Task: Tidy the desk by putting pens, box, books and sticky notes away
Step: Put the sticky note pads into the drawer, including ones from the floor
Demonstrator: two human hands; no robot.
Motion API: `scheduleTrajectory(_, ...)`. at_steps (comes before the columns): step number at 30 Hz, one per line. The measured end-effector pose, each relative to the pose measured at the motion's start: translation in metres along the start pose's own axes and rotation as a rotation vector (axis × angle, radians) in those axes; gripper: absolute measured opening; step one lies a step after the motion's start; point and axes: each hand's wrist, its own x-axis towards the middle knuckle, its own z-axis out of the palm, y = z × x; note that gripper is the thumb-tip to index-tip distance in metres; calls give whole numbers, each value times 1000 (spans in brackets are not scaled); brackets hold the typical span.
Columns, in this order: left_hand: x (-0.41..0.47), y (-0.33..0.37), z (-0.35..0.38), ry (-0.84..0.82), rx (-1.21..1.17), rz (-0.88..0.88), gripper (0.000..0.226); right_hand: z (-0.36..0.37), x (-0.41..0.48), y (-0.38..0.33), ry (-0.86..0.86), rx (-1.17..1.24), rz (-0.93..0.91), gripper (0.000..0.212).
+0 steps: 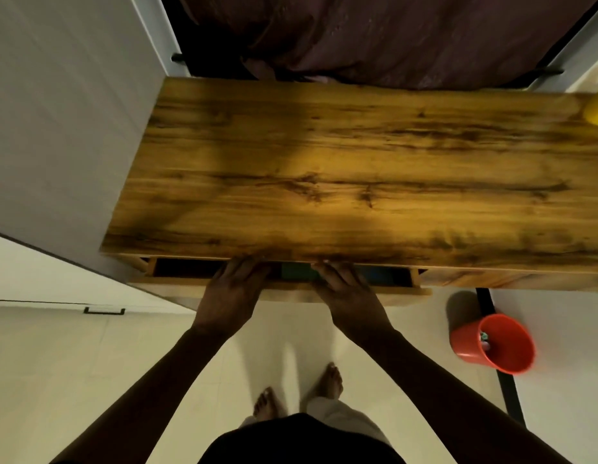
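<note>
Both grips flat on the drawer front (401, 292) below the tabletop's near edge, left hand (231, 289) and right hand (345, 294) grasping nothing, green, perhaps book (295, 272), inside the slightly open drawer, wooden tabletop (357, 169) beyond, yellow object (597, 110) at its far right corner.

An orange bin (491, 344) stands on the pale floor (90, 363) beside dark curtains (374, 35).

no readable text, no labels, no brands, no numbers, no signs on any surface in view
</note>
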Motion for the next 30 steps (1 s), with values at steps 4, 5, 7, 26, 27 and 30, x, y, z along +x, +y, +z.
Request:
scheduleTrajectory(4, 13, -8, 12, -178, 1, -100, 84, -1, 12, 22, -48, -1, 21, 54)
scheduleTrajectory(5, 15, -10, 15, -214, 6, -104, 93, -1, 13, 26, -82, -3, 36, 57)
scheduleTrajectory(7, 18, -11, 17, -239, 11, -109, 104, 0, 16, 35, -136, -3, 38, 66)
scheduleTrajectory(26, 46, -13, 15, -162, 182, -94, 50, -2, 45, 31, -16, -62, 139, 38)
scheduleTrajectory(27, 48, -13, 15, -155, 181, -88, 46, -1, 46, 31, -17, -69, 147, 38)
scheduleTrajectory(30, 53, -13, 17, -152, 184, -90, 36, 1, 52, 32, -15, -90, 166, 38)
